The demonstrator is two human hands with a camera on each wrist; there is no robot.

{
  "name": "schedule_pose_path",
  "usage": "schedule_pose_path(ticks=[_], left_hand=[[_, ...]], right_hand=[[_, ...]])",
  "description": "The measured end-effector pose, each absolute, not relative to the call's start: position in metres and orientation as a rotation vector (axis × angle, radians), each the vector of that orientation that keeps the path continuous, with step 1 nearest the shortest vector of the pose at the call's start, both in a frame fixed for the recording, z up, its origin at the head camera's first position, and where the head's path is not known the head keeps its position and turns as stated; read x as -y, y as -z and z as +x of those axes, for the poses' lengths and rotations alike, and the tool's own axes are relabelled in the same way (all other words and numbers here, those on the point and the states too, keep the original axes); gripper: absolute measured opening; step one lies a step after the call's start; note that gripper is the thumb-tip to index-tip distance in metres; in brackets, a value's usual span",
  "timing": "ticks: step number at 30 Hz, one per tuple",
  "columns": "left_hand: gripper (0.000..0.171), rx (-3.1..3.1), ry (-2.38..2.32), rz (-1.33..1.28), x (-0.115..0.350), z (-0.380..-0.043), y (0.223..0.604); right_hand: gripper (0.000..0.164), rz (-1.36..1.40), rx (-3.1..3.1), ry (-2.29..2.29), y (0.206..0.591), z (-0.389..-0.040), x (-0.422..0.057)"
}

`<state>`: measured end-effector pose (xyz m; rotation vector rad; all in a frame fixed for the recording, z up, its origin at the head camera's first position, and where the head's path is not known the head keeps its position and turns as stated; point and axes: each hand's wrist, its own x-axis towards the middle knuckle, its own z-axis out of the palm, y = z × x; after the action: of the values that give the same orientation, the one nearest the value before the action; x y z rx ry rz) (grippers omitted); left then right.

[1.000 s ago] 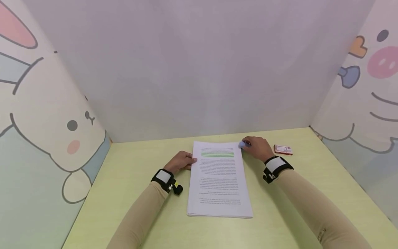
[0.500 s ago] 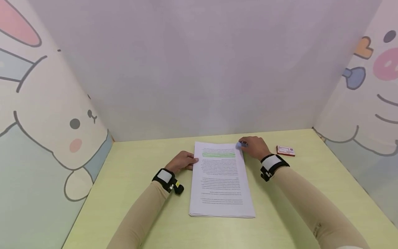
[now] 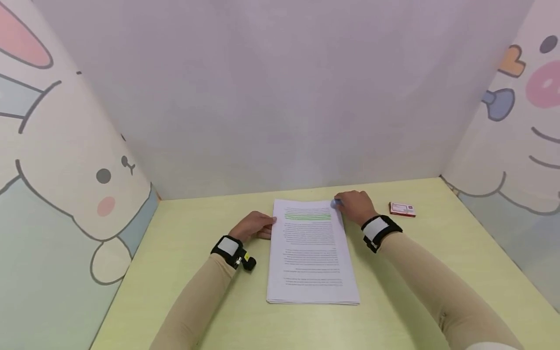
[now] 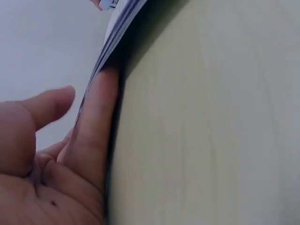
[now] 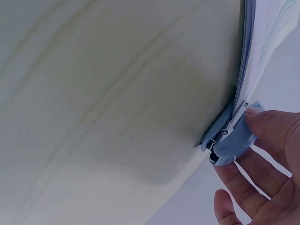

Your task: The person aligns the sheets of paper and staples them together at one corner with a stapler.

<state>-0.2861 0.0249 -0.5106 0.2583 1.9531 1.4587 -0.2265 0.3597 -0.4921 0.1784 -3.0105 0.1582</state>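
A stack of printed paper sheets [image 3: 311,291] lies on the table, the top one marked with green highlighter lines. Along its left edge is my left hand [image 3: 253,225]. In the left wrist view its fingers [image 4: 91,131] extend straight under the edge of the sheets, while the thumb stands apart from them. My right hand [image 3: 356,206] holds a small blue stapler [image 5: 236,138] at the far right corner of the stack. In the right wrist view the corner sits between the stapler's jaws, with the thumb on the upper part and fingers behind.
A small red-and-white box [image 3: 402,209] lies on the pale yellow table [image 3: 210,214], right of the right hand. A plain wall [image 3: 280,121] rises behind the table, and walls with cartoon animals stand at both sides.
The right hand and stapler have shifted slightly left at the stack's corner. The left thumb, earlier over the paper's left margin, has drawn back to the edge. The view moved slightly.
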Motion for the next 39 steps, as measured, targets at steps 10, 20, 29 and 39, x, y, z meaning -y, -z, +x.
schedule_pose_path(ticks=[10, 20, 29, 39], left_hand=[[0.021, -1.964, -1.407, 0.280, -0.0160, -0.2904, 0.5111], [0.017, -1.962, -1.336, 0.347, -0.0170, -0.2905, 0.5168], [0.015, -1.970, -1.314, 0.353, -0.0160, -0.2925, 0.5168], [0.015, -1.985, -1.277, 0.346, -0.0186, -0.2923, 0.5105]], right_hand=[[0.024, 0.173, 3.030, -0.127, 0.4872, -0.2313, -0.3567], [0.021, 0.187, 3.003, -0.090, 0.4923, -0.2288, -0.3580], [0.018, 0.219, 3.013, 0.017, 0.4878, -0.2278, -0.3530], [0.008, 0.268, 2.969, 0.079, 0.4896, -0.2248, -0.3491]])
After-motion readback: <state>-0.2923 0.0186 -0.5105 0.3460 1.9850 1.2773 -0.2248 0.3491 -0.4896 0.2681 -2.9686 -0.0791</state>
